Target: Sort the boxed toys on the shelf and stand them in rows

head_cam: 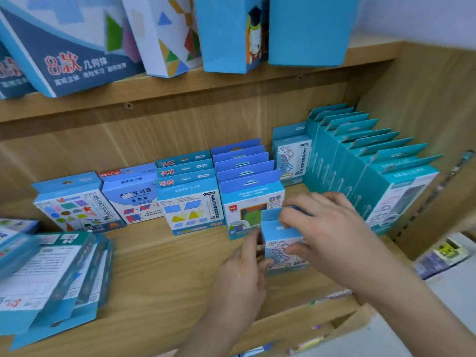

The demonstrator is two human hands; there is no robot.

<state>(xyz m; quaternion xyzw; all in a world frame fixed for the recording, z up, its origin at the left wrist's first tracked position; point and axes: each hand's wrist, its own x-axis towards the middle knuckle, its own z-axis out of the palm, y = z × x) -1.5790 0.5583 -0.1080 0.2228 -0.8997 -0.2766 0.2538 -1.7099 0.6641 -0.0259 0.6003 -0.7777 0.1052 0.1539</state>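
A small light-blue toy box (pixel 279 238) stands upright on the wooden shelf (pixel 159 274), in front of a row of blue boxes (pixel 247 181). My left hand (pixel 244 274) pinches its left edge. My right hand (pixel 327 228) grips its top and right side, covering part of it. Another box of the same kind (pixel 291 158) stands alone further back. To the right runs a long row of teal boxes (pixel 373 171). Other rows stand to the left: trapezoid boxes (pixel 190 199), a learning-device box (pixel 131 197) and a shapes box (pixel 74 207).
A loose pile of flat blue and teal boxes (pixel 51 274) lies at the shelf's left front. Larger boxes (pixel 159 34) stand on the shelf above. The shelf's wooden side wall (pixel 432 104) closes the right end. More goods (pixel 443 253) show below right.
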